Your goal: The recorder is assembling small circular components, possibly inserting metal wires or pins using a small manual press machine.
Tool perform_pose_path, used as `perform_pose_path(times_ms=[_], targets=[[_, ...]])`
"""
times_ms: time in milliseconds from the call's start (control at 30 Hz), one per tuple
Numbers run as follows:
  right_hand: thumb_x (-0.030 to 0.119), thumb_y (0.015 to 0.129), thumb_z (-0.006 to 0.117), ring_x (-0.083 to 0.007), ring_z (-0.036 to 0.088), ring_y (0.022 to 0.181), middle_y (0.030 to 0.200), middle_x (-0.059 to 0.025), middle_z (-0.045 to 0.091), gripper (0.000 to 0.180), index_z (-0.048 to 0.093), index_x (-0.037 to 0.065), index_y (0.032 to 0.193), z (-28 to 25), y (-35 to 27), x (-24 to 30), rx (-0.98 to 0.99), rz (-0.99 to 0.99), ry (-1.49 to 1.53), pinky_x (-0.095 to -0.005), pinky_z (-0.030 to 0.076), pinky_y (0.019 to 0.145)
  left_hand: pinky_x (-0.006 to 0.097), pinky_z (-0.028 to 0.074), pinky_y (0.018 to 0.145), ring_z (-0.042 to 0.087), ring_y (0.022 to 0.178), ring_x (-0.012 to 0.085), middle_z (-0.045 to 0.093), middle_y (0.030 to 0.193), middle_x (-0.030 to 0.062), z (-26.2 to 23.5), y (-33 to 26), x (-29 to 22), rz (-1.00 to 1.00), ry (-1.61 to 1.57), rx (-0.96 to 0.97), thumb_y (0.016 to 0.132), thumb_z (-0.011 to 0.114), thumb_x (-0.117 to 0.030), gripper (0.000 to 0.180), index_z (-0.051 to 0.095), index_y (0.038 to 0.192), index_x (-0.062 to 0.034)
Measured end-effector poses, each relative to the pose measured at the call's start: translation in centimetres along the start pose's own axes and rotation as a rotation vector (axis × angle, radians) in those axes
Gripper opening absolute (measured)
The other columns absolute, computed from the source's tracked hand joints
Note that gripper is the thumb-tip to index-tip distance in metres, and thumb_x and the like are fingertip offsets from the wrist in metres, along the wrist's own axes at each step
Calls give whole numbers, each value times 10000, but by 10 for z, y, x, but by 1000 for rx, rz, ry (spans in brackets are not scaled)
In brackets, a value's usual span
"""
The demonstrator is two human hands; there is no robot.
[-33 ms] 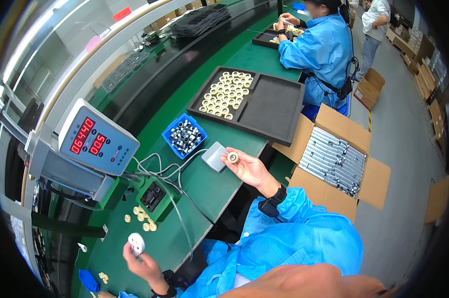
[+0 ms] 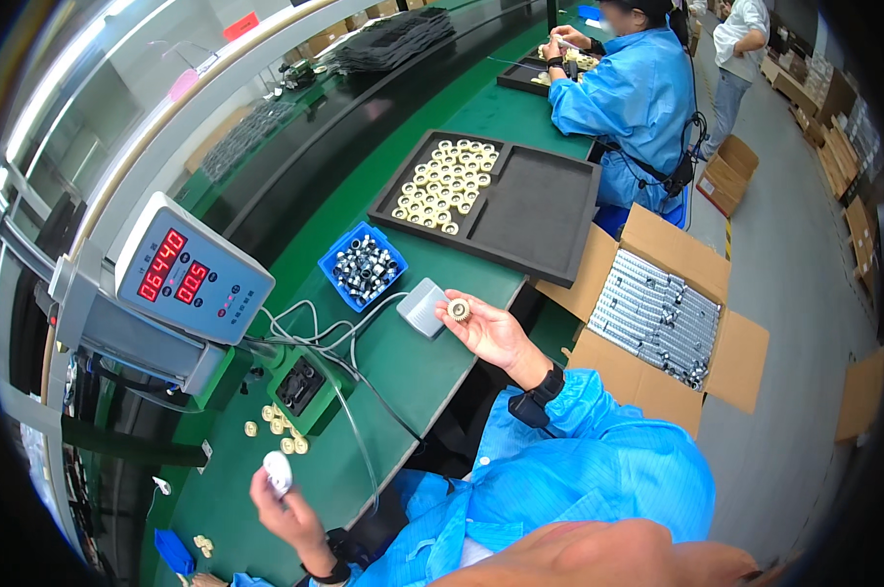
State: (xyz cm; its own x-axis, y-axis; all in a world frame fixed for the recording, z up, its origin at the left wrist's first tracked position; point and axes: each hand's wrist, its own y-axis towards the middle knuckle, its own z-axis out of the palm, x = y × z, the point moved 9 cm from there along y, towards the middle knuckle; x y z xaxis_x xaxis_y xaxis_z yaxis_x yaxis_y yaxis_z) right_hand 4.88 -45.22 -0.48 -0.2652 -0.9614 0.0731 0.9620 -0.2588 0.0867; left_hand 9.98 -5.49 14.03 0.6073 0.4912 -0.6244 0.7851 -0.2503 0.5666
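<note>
While the right hand [image 2: 489, 333] pinches a cream gear [image 2: 459, 309] up at 12 o'clock for a look, the left hand [image 2: 284, 507] grips a white round part [image 2: 278, 472]. Grey pedal switch [image 2: 424, 306] sits touching-close at the gear's 9 o'clock on the green tabletop [image 2: 403, 372].

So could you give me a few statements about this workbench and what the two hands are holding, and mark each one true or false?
1. The right hand holds a small cream gear. True.
2. The left hand is empty. False: it holds a small white round part.
3. The blue bin holds small metal parts. True.
4. The black tray is filled all over with gears. False: cream gears fill only its left part; the right part is bare.
5. The open cardboard box beside the bench holds rows of silvery parts. True.
6. The grey pedal-like switch lies on the floor. False: it lies on the green bench.
</note>
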Motion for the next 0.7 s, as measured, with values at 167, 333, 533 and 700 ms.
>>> perform_pose_path(times_ms=[167, 333, 533, 700], targets=[[202, 957, 505, -276, 566, 1092, 1205, -177, 540, 379, 457, -11, 1266, 1, -7, 3, 6, -42, -99, -347, 521, 901, 275, 540, 569, 569, 683, 145, 580, 883, 127, 117, -10, -40, -464, -961, 527, 881, 490, -18, 525, 316, 1376, 3], [232, 910, 594, -202, 600, 894, 1151, -138, 584, 390, 496, 70, 1252, 3, -11, -6, -30, -48, -164, -292, 511, 728, 305, 457, 536, 507, 625, 177, 560, 870, 130, 193, -10, -59, -719, -1383, 628, 894, 507, -87, 521, 334, 1378, -9], [142, 912, 573, -221, 623, 881, 1149, -182, 585, 319, 517, 44, 1211, 14, -19, -8, -60, -98, -282, -306, 540, 761, 297, 434, 551, 471, 627, 157, 554, 915, 125, 247, -7, -60, -781, -1540, 681, 908, 476, -111, 564, 273, 1428, -29], [64, 901, 550, -241, 633, 940, 1187, -200, 566, 326, 503, 17, 1219, 31, -15, -26, -19, -73, -492, -312, 546, 798, 285, 465, 572, 510, 663, 142, 566, 957, 137, 254, -6, -52, -731, -1492, 657, 939, 458, -131, 549, 250, 1433, -10]])
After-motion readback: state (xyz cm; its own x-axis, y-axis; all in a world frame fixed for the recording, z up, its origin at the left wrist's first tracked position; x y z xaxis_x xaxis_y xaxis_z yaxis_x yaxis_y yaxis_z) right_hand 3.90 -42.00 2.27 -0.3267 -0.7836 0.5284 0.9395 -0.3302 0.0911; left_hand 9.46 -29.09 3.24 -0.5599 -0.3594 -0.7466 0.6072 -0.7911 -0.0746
